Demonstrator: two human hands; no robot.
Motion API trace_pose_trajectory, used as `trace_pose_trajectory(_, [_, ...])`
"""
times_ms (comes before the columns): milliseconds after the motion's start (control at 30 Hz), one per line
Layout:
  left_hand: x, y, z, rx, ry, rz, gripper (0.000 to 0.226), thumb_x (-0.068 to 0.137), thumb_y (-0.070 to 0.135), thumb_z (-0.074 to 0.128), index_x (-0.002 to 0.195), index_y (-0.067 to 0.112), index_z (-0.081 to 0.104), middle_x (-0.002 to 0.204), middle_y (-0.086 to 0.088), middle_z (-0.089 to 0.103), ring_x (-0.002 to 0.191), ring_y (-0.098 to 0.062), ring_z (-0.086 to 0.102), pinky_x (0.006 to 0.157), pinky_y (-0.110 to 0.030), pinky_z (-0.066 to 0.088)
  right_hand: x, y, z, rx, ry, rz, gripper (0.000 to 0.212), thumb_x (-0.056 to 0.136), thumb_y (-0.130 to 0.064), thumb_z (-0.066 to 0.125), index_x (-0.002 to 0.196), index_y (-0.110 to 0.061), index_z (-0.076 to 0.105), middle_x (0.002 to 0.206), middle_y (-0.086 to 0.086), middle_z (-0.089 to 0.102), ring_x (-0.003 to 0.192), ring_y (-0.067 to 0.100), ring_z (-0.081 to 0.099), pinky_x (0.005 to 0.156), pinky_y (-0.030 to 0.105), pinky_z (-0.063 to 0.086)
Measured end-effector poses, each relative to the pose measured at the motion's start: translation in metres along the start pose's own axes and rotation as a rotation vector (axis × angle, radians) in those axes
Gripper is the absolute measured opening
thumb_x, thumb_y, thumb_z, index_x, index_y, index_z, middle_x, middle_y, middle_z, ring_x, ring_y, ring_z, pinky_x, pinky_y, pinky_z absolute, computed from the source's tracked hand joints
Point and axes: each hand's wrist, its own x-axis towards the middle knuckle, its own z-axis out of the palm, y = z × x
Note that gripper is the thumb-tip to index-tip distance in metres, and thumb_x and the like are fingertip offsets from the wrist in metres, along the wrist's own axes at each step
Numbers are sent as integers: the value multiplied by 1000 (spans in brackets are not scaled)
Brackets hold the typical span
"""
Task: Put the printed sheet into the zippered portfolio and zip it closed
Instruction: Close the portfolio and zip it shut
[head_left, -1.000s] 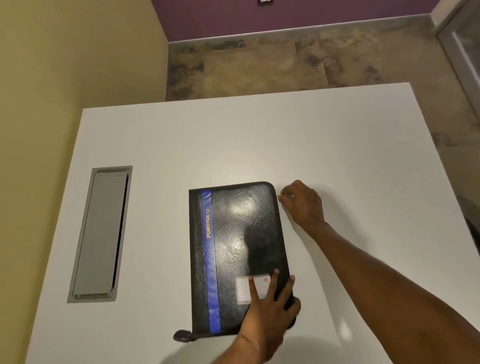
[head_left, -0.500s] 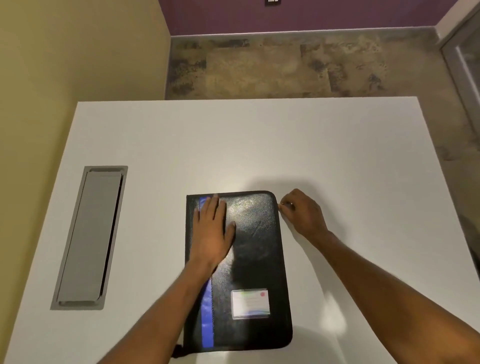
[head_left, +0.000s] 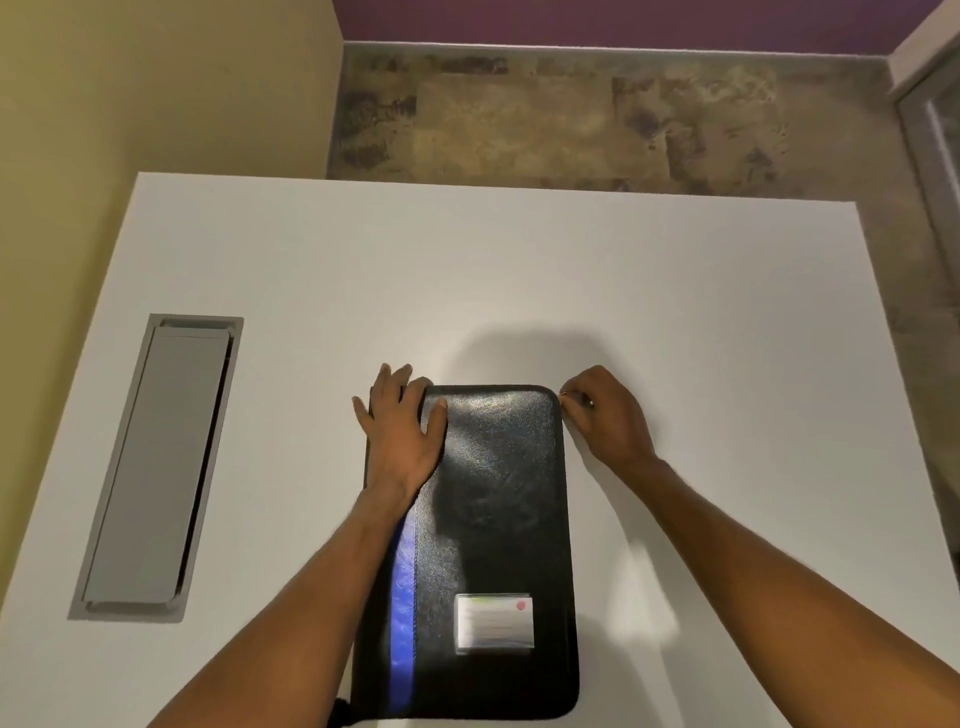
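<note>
The black zippered portfolio (head_left: 498, 519) lies closed and flat on the white table (head_left: 519, 270), a blue stripe down its left side and a clear card pocket near its front. My left hand (head_left: 402, 431) rests flat, fingers spread, on the portfolio's far left corner. My right hand (head_left: 605, 410) is at the far right corner, fingertips pinched on the small metal zipper pull (head_left: 565, 396) at the edge. No printed sheet is in sight.
A grey recessed cable hatch (head_left: 156, 467) is set into the table at the left. A yellow wall stands beyond the table's left side, stone floor beyond its far edge.
My left hand went from the portfolio's near edge to its far left corner and lies flat there. The right hand stayed pinched at the far right corner. The camera tilted down.
</note>
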Motion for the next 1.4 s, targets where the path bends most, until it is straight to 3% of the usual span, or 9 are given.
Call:
trace_pose_trajectory(333, [1, -5, 6, -33, 1, -14, 45, 100, 53, 41, 132, 29, 61, 158, 2, 45, 162, -17, 14, 130, -61, 3, 74, -23, 2, -108, -249, -256, 7, 91, -28, 78, 95, -24, 79, 101, -9, 66, 84, 9, 62, 77, 33, 51])
trace_pose_trajectory(467, [2, -3, 4, -14, 8, -15, 40, 101, 50, 42, 130, 30, 61, 157, 3, 45, 162, -17, 14, 130, -62, 6, 98, -42, 15, -158, -345, -333, 12, 92, -37, 76, 97, -26, 79, 103, -11, 65, 85, 10, 61, 74, 26, 39])
trace_pose_trajectory(700, [-2, -3, 1, -118, 47, -4, 45, 105, 34, 43, 148, 26, 53, 169, 1, 33, 162, -17, 18, 131, -55, 15, 114, -90, 47, -182, -446, -464, 13, 93, -37, 75, 98, -26, 79, 105, -7, 67, 90, 16, 64, 81, 32, 49])
trace_pose_trajectory(900, [-5, -1, -12, -496, 155, -120, 70, 102, 27, 40, 149, 71, 12, 172, 14, 24, 154, -7, 35, 125, -33, 33, 117, -125, 69, -189, -480, -497, 13, 95, -34, 72, 99, -24, 80, 106, -5, 67, 93, 16, 63, 84, 34, 46])
trace_pose_trajectory(1067, [-4, -8, -11, -504, 127, -176, 68, 97, 31, 34, 164, 36, 21, 170, 18, 27, 142, 24, 28, 112, 2, 21, 116, -144, 83, -191, -485, -482, 15, 96, -34, 69, 99, -23, 79, 107, -4, 67, 92, 19, 64, 84, 35, 47])
trace_pose_trajectory(1133, [-4, -10, -11, -473, 120, -164, 64, 99, 26, 35, 162, 31, 26, 171, 15, 26, 141, 27, 25, 108, 7, 19, 113, -150, 90, -193, -482, -465, 15, 96, -34, 68, 100, -24, 78, 107, -5, 67, 91, 20, 64, 85, 35, 47])
trace_pose_trajectory(1267, [-2, -10, -14, -442, 106, -123, 55, 101, 26, 36, 153, 45, 32, 172, 13, 22, 142, 30, 18, 107, 8, 18, 106, -161, 100, -221, -461, -412, 16, 95, -31, 64, 100, -24, 76, 104, -4, 66, 94, 22, 64, 88, 38, 47])
trace_pose_trajectory(1333, [-1, -11, -16, -393, 77, -106, 57, 103, 25, 37, 157, 41, 30, 174, 10, 19, 144, 28, 14, 111, 6, 17, 104, -164, 101, -265, -461, -378, 17, 95, -30, 60, 103, -23, 75, 107, -2, 66, 99, 23, 64, 91, 39, 47])
trace_pose_trajectory(1400, [0, -14, -14, -310, 28, -105, 60, 105, 20, 41, 164, 25, 29, 176, 4, 15, 157, 8, 12, 127, -16, 18, 101, -166, 99, -307, -461, -348, 19, 97, -26, 55, 107, -22, 71, 110, 1, 65, 103, 24, 63, 93, 39, 47])
